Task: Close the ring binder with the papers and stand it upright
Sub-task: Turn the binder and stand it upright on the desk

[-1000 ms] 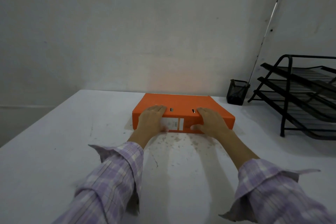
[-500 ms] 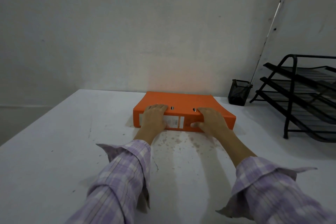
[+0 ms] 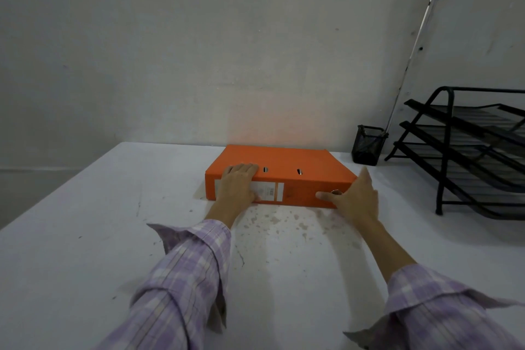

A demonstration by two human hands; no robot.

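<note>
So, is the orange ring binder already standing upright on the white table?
No, the orange ring binder lies flat and closed on the white table.

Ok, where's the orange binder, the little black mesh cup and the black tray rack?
Orange cardboard ring binder [image 3: 284,158]: head view, top cover.
Black mesh pen cup [image 3: 366,148]: head view, front wall.
Black wire tray rack [image 3: 445,150]: head view, front upright post.

The ring binder [image 3: 284,159] is bright orange, its spine label [image 3: 268,190] white with a thin orange stripe. The worktop [image 3: 85,236] is white, flecked with reddish-brown spots. The sleeves [image 3: 184,278] are lilac-and-white check. The mesh pen cup [image 3: 367,145] and tray rack [image 3: 445,150] are black; the wall [image 3: 199,37] is pale grey.
</note>
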